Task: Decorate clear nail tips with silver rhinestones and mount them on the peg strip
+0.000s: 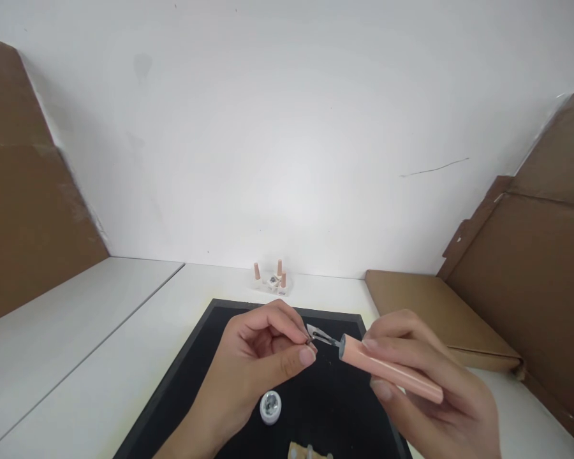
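My right hand [425,376] holds a pink, tapered brush cap [387,368] with its dark open end toward the left. A thin grey brush stem [332,341] runs from that end to a pale, translucent pointed piece [317,333] near my left fingertips. My left hand [263,350] pinches a tiny dark item between thumb and forefinger; its kind is too small to make out. Whether the stem touches it, I cannot tell. Below the left hand, a small white jar [270,408] stands with shiny grey contents showing.
Beneath both hands lies a black mat [335,408] on a white table [90,357]. Small bottles with pink caps [284,279] stand at the back wall. A cardboard box [440,312] lies at right. A yellowish piece with pale bits [296,450] shows at the bottom edge.
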### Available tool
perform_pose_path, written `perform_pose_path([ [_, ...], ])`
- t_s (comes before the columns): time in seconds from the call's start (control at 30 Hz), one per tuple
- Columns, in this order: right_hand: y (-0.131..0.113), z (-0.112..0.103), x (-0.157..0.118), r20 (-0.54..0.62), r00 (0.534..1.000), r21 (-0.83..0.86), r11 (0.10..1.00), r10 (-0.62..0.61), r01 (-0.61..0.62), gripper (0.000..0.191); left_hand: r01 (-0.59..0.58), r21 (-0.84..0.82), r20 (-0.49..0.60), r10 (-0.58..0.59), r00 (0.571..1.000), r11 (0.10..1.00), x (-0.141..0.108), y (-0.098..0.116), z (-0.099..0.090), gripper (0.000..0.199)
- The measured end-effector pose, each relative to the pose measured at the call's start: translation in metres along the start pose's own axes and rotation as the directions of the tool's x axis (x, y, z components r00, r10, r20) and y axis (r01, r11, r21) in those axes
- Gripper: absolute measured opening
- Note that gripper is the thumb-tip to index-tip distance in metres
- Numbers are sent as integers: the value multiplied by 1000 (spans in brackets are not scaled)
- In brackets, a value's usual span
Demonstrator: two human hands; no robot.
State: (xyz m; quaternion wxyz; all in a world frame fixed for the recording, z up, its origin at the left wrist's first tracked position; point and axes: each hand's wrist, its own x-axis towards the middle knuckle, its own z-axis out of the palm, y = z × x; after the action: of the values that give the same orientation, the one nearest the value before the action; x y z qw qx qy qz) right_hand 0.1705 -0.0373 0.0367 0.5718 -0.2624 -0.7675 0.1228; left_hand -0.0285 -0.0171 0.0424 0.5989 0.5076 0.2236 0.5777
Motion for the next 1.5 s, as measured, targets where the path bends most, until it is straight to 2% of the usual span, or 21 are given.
perform_pose_path([
  [0.3, -7, 0, -2, 34, 998, -90, 995, -44, 47, 52, 13, -47, -16, -13, 1000, 999, 0, 2, 1, 14],
  [0.57, -4, 0, -4, 12, 995, -193, 976, -97, 97, 52, 39, -70, -1, -39, 999, 997, 1, 2, 0, 14],
  [0.77, -3, -3, -5, 27, 996, -167, 982, -86, 89, 51, 33, -30, -6, -33, 999, 999, 3, 0, -4, 13],
  [0.87, -4, -4, -7, -36, 999, -118, 992, -37, 32, 46, 7, -3, 5, -7, 1000, 1000, 4, -2, -6, 14],
  [1.03, -1, -5, -10, -120, 991, 53, 997, 63, -57, 34, -36, 75, 7, 35, 999, 997, 6, -6, -11, 17],
  [1.27, 7, -5, -1, -25, 1000, 131, 991, -15, 18, 16, -96, 183, -11, 99, 995, 978, 7, -11, -13, 19],
  [1.4, 7, -2, -1, -51, 999, 84, 996, 11, -7, 21, -175, 314, 4, 182, 983, 933, 6, -8, -10, 23],
  [1.5, 5, 0, 0, -77, 996, 66, 997, 52, -47, 20, -272, 430, 38, 284, 958, 861, 5, -7, -10, 27],
])
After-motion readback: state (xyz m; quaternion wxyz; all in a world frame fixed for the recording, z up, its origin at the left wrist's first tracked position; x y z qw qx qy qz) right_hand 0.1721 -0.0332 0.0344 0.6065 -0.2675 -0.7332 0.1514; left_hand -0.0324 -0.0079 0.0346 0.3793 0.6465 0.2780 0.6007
